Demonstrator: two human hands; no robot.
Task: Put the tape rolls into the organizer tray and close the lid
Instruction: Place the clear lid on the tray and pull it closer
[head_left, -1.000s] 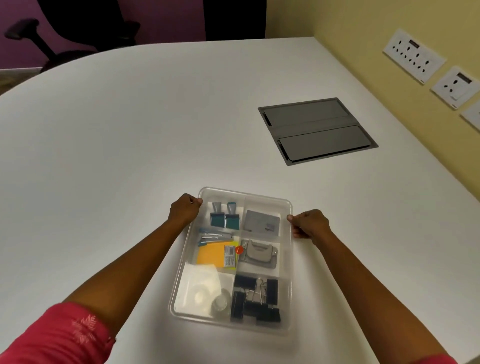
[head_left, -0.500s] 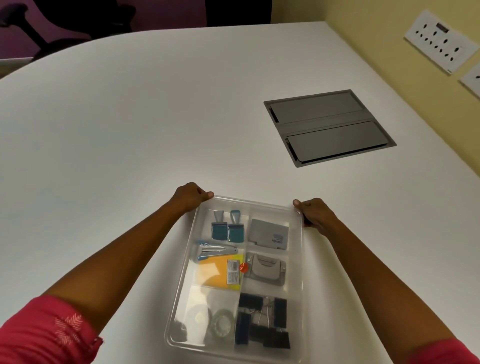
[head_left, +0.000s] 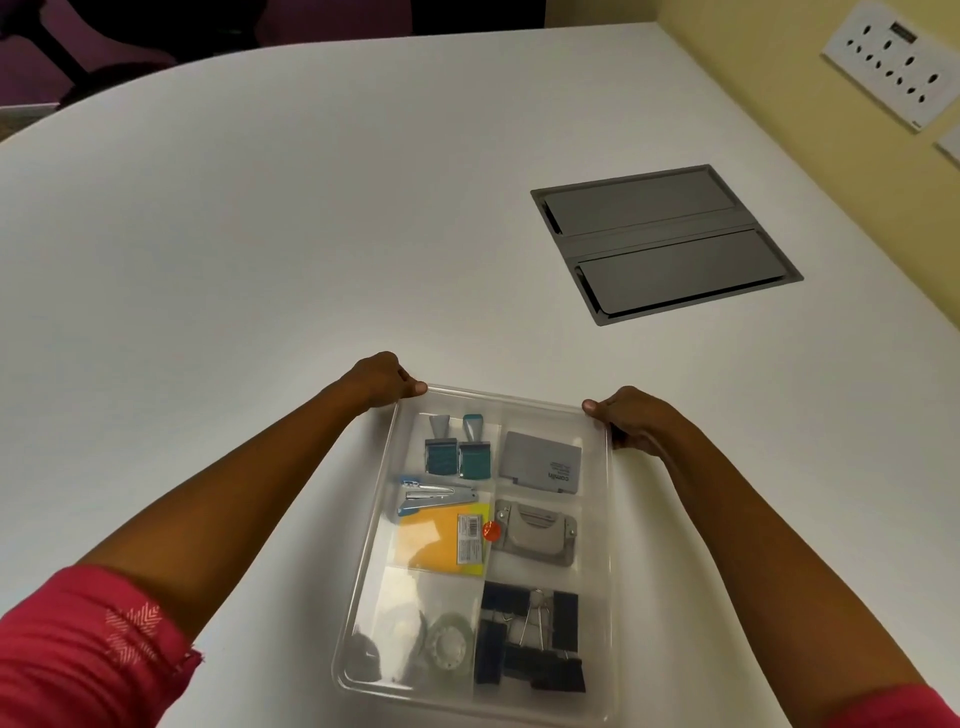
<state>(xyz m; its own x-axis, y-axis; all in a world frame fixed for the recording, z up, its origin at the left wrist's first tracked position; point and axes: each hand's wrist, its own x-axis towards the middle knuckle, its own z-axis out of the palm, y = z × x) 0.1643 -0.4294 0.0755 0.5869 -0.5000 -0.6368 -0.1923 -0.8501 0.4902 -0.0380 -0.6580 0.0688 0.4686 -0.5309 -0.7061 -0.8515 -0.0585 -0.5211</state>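
White table (head_left: 260, 234) is carrying the clear organizer tray (head_left: 610, 545), lid (head_left: 540, 410) lying flat over it. Left hand (head_left: 376, 382) is gripping the tray's far-left corner, fingers curled closed on the rim. Right hand (head_left: 631, 418) is gripping the far-right corner likewise. Tape rolls (head_left: 447, 647) are sitting in the tray's near-left compartment, beside black binder clips (head_left: 530, 644).
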